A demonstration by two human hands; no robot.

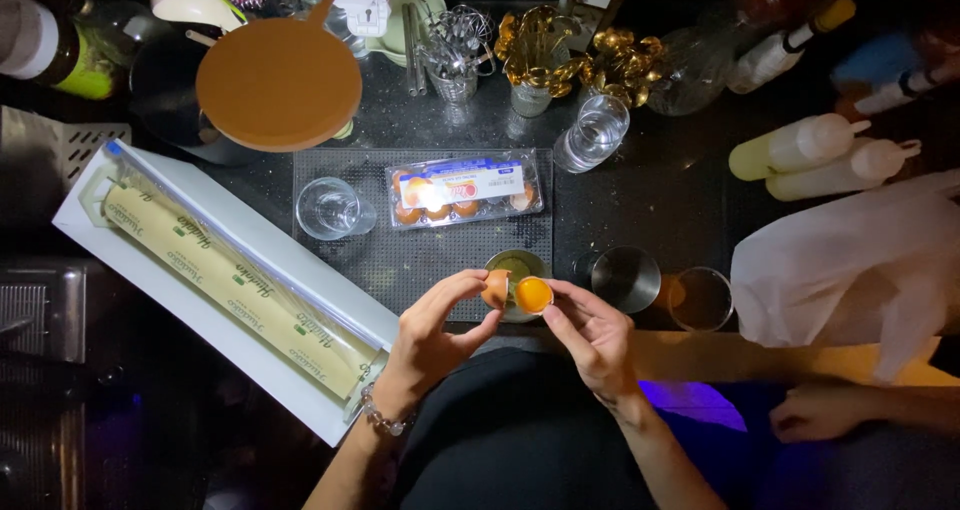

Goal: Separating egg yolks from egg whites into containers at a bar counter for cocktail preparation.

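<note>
My left hand (pixel 435 330) pinches an empty brown eggshell half (pixel 495 288). Beside it, my right hand (pixel 590 332) holds the other shell half (pixel 534 295), which cups an orange yolk. Both halves hover just over a small metal cup (pixel 516 266) at the near edge of a dark mat (pixel 380 250). A clear plastic carton of brown eggs (pixel 466 189) lies behind the cup, with an empty glass tumbler (pixel 331 208) to its left.
A long white box with a roll of wrap (pixel 225 275) lies at an angle on the left. A metal cup (pixel 625 277) and a glass (pixel 701 298) stand to the right. Squeeze bottles (pixel 820 155), a white bag (pixel 850 265), cutlery holders (pixel 455 55) and a round wooden board (pixel 280 82) crowd the back. Another person's hand (pixel 820 412) rests at lower right.
</note>
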